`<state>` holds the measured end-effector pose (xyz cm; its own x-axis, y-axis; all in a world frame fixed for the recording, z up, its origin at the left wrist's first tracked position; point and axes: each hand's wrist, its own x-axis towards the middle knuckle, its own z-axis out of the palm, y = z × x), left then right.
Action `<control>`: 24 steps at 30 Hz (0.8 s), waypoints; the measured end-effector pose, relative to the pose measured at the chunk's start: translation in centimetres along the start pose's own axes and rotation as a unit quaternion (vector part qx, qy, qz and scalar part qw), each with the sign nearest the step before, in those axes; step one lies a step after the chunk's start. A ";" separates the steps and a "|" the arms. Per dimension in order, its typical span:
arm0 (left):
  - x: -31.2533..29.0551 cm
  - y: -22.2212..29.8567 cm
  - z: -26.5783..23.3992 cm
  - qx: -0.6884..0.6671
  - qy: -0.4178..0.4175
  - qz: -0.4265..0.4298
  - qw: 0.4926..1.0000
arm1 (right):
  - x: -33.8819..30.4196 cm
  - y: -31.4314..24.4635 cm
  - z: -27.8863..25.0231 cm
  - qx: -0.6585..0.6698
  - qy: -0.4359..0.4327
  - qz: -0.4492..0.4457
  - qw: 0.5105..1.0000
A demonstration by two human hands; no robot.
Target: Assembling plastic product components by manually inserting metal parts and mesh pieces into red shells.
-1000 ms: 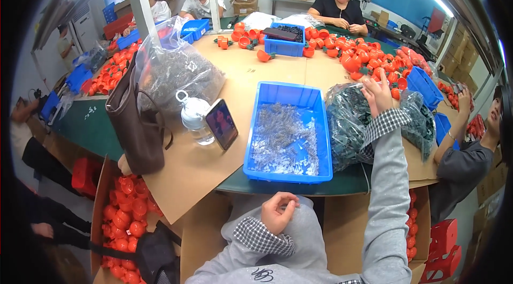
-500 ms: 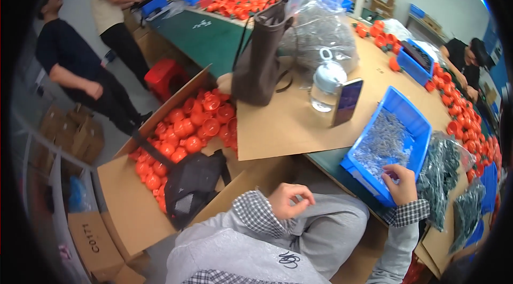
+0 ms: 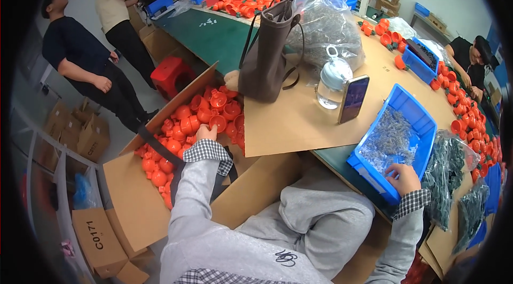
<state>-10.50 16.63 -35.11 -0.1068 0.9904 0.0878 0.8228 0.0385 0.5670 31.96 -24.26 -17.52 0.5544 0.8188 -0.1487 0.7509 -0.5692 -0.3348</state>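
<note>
This looks like a factory workshop: a long surface [image 3: 181, 38] bears heaps of red parts [image 3: 246, 11] at upper centre and right, with blue bins [image 3: 374, 179]; cartons [image 3: 96, 238] stand lower left, people [image 3: 80, 51] upper left.

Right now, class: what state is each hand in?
Left hand: at the orange-red cups; grip cannot be told.
Right hand: partly curled at the blue tray; holding cannot be told.

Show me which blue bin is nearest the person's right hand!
The blue bin with grey bits beside the phone: the right hand is at its near end; others sit farther.
</note>
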 end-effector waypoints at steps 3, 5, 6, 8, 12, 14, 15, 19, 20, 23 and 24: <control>2.8 -2.3 3.2 0.030 0.112 0.004 0.993 | 0.9 -0.5 0.5 -0.017 -0.015 -0.027 0.999; 3.4 -0.1 5.8 0.028 0.095 0.024 0.995 | -0.2 0.5 -0.5 -0.025 -0.012 0.000 1.000; 4.1 -1.9 6.1 0.033 0.149 0.049 0.987 | 0.1 0.3 -0.5 -0.017 -0.017 -0.007 1.000; 4.5 -2.9 5.4 -0.008 0.072 0.010 0.997 | 0.7 -0.1 -0.2 -0.017 -0.018 -0.005 1.000; 5.9 -5.5 2.4 -0.233 0.027 -0.004 0.972 | 1.1 -0.7 0.1 -0.005 0.009 -0.020 1.000; 4.4 -3.4 2.2 -0.286 -0.071 -0.052 0.954 | 0.7 0.1 0.1 -0.004 0.042 -0.028 0.999; 4.5 -3.7 1.4 -0.301 -0.112 -0.096 0.942 | 0.7 0.2 -0.1 -0.001 0.046 -0.023 0.999; -1.8 2.7 -3.2 -0.469 -0.053 -0.127 0.872 | 1.4 1.5 -0.9 0.014 0.060 -0.026 0.998; -1.4 1.5 -5.2 -0.450 -0.075 -0.136 0.879 | 1.7 1.0 -1.2 0.025 0.057 -0.065 0.996; -3.7 1.3 -7.6 -0.446 -0.059 -0.086 0.889 | 2.4 0.7 -0.5 0.040 0.047 -0.104 0.993; -5.9 5.0 -9.6 -0.536 -0.122 -0.043 0.834 | 2.7 0.8 -0.2 0.013 0.025 -0.100 0.995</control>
<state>-11.10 9.74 -24.91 0.0851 0.9925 -0.0872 -0.1682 0.1006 0.9806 34.15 -22.53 -18.06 0.4128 0.9103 -0.0305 0.8386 -0.3929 -0.3774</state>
